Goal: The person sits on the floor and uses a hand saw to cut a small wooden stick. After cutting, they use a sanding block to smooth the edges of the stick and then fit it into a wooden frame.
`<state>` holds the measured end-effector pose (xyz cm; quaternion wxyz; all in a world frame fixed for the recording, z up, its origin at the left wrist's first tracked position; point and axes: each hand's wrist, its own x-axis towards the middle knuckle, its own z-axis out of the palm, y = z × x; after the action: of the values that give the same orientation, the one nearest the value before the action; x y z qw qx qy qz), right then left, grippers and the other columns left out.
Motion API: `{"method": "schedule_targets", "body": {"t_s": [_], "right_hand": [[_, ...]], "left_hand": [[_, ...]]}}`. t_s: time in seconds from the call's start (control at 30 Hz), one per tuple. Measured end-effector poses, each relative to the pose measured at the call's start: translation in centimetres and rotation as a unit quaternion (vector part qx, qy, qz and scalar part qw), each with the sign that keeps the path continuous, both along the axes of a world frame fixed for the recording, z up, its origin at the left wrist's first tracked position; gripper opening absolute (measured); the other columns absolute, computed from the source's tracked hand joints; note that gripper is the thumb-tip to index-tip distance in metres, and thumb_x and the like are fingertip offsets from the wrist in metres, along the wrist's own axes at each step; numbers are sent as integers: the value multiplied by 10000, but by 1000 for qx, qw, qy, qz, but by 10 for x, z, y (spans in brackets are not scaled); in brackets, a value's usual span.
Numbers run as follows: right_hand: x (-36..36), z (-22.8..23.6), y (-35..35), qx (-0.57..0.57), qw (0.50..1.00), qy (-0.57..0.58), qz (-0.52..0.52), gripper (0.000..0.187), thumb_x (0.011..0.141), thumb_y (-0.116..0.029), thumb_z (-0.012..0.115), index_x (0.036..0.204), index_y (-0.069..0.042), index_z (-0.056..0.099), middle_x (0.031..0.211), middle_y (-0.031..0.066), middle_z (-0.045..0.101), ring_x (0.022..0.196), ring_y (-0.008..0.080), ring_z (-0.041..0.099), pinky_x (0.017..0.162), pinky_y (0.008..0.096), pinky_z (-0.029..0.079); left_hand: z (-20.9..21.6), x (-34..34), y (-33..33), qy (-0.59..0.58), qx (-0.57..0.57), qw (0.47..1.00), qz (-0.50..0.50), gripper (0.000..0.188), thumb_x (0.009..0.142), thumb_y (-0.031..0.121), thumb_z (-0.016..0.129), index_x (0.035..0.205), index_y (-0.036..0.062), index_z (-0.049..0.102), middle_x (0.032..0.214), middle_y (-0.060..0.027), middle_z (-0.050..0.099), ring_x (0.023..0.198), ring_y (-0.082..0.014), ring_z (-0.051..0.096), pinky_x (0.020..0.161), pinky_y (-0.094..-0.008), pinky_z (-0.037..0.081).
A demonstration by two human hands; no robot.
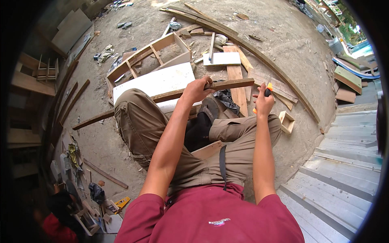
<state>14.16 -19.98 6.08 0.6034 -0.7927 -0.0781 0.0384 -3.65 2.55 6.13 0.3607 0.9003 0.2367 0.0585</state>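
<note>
My left hand (196, 90) is wrapped round a long, narrow wooden strip (233, 84). The strip slants across my bent left leg, its far end pointing left and down toward the dirt floor. In my right hand (264, 103) is an orange-and-black-handled tool (269, 88), held near the strip's right end but apart from it. My fingers cover most of the tool, so its exact kind does not show. Beneath the strip lies a white panel (162, 81), against a wooden frame with dividers (151, 52).
A long curved board (263, 52) arcs across the ground ahead. Flat planks (235, 73) and a small wooden box (287, 122) lie at the right, beside corrugated metal sheets (336, 174). Another person in red (60, 227) is at lower left, near a yellow-handled saw (121, 202).
</note>
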Motion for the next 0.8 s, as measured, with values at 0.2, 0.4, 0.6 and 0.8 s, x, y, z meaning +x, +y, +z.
{"method": "schedule_targets", "body": {"t_s": [0.2,0.4,0.6,0.8], "right_hand": [[-77,11,-49,45,984,-169,43,274,1004,-272,681,958,-5,641,766,-8,616,657,56,527,605,223,414],[-124,14,-75,198,967,62,146,187,1000,-187,678,960,-9,637,760,-42,571,675,39,489,597,224,390],[-153,8,-73,104,973,36,201,216,952,-182,724,915,17,648,677,3,596,621,52,511,555,246,411],[-150,9,-81,118,964,56,232,216,955,-182,721,888,9,647,643,-6,584,577,50,504,523,247,397]], "left_hand": [[-47,4,2,-36,110,993,23,405,862,386,771,1166,122,739,1098,-92,727,1111,-284,633,978,-414,460],[-56,9,-9,-29,217,975,-19,486,842,422,776,1175,74,710,1069,-88,726,1114,-260,624,1007,-404,428],[-60,13,-30,-35,261,964,-33,479,810,415,796,1143,84,700,976,-108,723,984,-284,680,964,-407,463],[-60,16,-54,-19,208,977,38,492,831,423,770,1167,74,686,932,-133,720,887,-333,706,806,-432,551]]}}
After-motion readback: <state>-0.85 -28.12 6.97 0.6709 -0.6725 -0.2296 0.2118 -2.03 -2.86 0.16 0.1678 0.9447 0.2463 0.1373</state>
